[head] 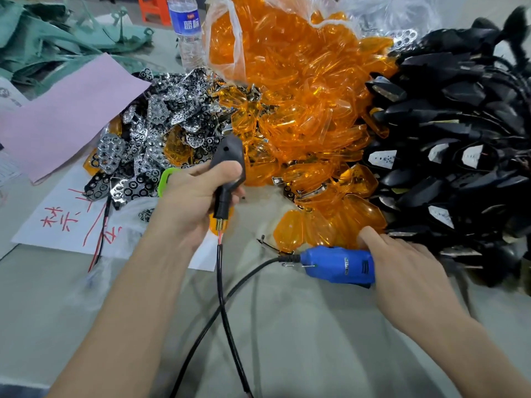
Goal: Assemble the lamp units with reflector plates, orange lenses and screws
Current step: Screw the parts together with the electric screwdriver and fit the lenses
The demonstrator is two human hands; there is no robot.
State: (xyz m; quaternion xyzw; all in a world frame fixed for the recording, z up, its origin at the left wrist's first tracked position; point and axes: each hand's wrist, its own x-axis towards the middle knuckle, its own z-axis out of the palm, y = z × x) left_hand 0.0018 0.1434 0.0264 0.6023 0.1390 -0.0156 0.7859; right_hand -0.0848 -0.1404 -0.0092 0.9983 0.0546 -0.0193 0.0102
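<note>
Grips a black lamp unit [227, 165] in the left hand [189, 199], stem down, with its wire [220, 297] running off the bottom edge. Holds a blue electric screwdriver [339, 267] in the blurred right hand [408, 271], low over the desk [287, 340]; tool tip and fingers hidden. Beyond the left hand, reflector plates [161, 122]; between and beyond both hands, orange lenses [301, 110]; past the right hand, black housings [459, 133], partly cut off.

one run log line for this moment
left hand: holds black lamp unit | right hand: on blue screwdriver, grip unclear | orange lenses: piled behind
</note>
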